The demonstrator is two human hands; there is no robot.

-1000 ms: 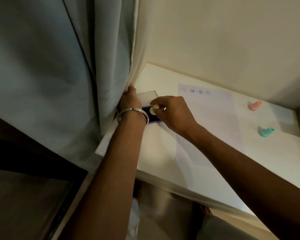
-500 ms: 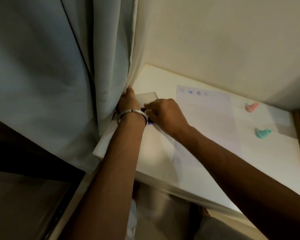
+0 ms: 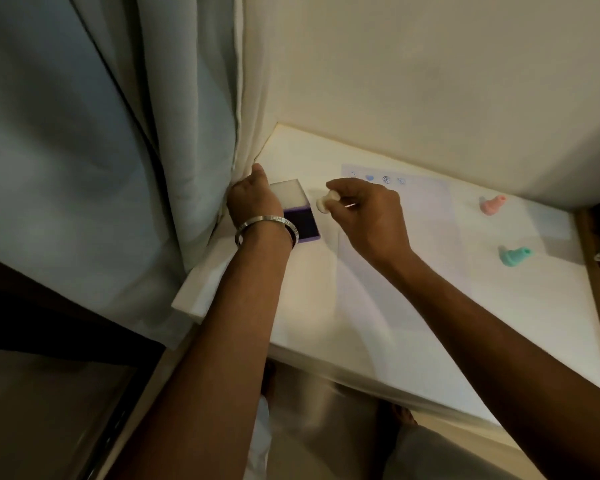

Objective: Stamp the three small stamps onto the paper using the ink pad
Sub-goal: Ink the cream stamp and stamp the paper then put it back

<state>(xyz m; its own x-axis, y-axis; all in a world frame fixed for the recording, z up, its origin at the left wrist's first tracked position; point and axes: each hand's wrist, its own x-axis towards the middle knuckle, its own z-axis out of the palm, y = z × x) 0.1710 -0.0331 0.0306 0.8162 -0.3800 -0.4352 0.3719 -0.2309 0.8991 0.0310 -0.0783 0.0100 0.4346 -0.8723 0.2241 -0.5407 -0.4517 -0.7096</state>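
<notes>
White surface [image 3: 326, 306] fills a corner between a pale wall and a curtain [image 3: 118, 150]. At its 10 o'clock edge the left hand [image 3: 253, 199] steadies the open ink pad [image 3: 300, 225], fingers curled at its far side. Just beside the pad, the right hand [image 3: 368, 216] pinches a white stamp [image 3: 323, 204] above the paper [image 3: 406, 254]. Pink stamp [image 3: 492, 205] and teal stamp [image 3: 513, 256] lie at 3 o'clock, off the paper.

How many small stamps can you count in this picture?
3. A white stamp is pinched in the right hand beside the ink pad. A pink stamp and a teal stamp lie on the table right of the paper. None seem hidden.
</notes>
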